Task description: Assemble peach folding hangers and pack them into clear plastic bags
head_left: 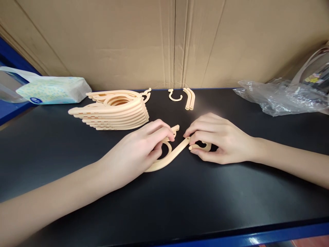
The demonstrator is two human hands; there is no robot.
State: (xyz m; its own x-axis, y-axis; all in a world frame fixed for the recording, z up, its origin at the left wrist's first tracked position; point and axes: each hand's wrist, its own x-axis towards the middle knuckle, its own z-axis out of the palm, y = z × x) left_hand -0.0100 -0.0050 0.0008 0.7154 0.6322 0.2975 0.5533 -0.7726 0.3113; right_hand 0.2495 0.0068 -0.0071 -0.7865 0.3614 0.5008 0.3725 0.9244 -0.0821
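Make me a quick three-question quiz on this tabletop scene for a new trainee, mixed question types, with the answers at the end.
1. True or false: seen from the wearer's side, the stack of hanger frames stands between the tissue pack and the loose hook.

2. Where do the two slim strips lie?
A. Just left of the loose hook
B. Just right of the loose hook
C. On top of the tissue pack

3. Short answer: which hand partly covers the small curved piece?

Key:
1. True.
2. B.
3. The right hand.
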